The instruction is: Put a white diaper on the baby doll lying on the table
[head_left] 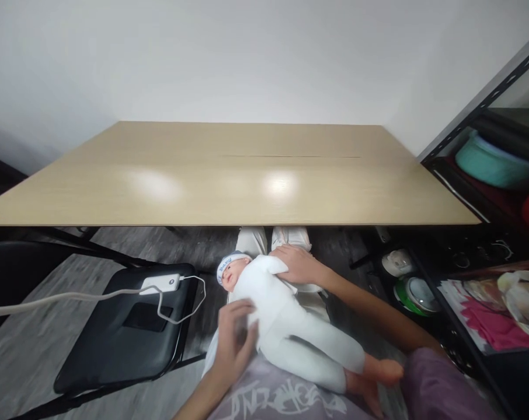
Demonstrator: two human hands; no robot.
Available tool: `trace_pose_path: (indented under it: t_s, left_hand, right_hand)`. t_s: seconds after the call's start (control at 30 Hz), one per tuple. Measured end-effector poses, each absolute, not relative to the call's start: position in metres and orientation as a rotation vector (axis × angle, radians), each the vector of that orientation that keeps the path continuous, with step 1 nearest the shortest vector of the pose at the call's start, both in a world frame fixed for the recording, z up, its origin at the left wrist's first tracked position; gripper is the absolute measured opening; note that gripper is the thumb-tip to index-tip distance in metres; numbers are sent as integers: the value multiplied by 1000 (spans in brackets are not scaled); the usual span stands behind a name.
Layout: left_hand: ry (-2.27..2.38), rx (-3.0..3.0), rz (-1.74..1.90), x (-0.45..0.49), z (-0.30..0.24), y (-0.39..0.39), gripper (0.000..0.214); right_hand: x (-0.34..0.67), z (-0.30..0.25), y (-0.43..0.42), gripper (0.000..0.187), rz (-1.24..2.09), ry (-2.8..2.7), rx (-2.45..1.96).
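Note:
A baby doll (pixel 286 321) in a white suit and a small cap lies across my lap, head toward the table, bare feet toward my right. My left hand (pixel 235 344) rests on the doll's near side at its chest, fingers curled against the cloth and a bit blurred. My right hand (pixel 297 265) lies over the doll's far shoulder and arm, fingers wrapped on it. Both hands hold the doll below the table's front edge.
A wide light wooden table (pixel 229 175) stands in front of me. A black folding chair (pixel 124 332) at my left carries a white charger (pixel 162 284) with its cable. A dark shelf rack (pixel 479 192) at my right holds bowls, pots and bags.

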State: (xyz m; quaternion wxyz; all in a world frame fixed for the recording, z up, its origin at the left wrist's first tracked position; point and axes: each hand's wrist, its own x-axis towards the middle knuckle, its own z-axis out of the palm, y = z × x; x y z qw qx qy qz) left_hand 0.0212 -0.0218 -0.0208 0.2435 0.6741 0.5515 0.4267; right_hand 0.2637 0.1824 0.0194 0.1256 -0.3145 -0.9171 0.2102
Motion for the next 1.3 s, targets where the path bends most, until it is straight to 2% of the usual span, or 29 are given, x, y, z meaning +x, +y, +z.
trace_pose_path:
  t_s: [0.07, 0.13, 0.27, 0.4, 0.53, 0.63, 0.73, 0.93, 1.1, 1.3]
  left_hand:
    - [1713, 1598, 1137, -1, -49, -34, 39]
    - [1727, 1364, 1051, -14, -67, -38, 59]
    - [1623, 1235, 909, -16, -61, -24, 84]
    - [1608, 1383, 881, -14, -21, 10, 79]
    - [1597, 1694, 798, -23, 27, 63, 72]
    - [1584, 1865, 717, -26, 57, 119, 68]
    - [1532, 1951, 675, -22, 76, 182, 69]
    - [1587, 2034, 527, -22, 85, 280, 78]
    - [1762, 2150, 493, -41, 77, 308, 66]
    - [1842, 2382, 465, -56, 50, 353, 70]
  right_hand:
    - [263, 28, 171, 33, 607, -2604, -937]
    - [264, 36, 160, 36, 622, -2520, -971]
    - [269, 61, 145, 45, 648, -2388, -994]
    - [291, 100, 141, 47, 587, -2309, -1039]
    - [321, 127, 160, 36, 384, -2270, -1234]
    - [335, 128, 192, 24, 297, -2263, -1371]
    - [342, 116, 233, 23, 265, -2249, -1542]
    - [366, 80, 294, 30, 216, -2136, -1688]
    - [394, 45, 306, 43, 183, -2055, -1566]
    - [399, 28, 350, 51, 163, -2124, -1474]
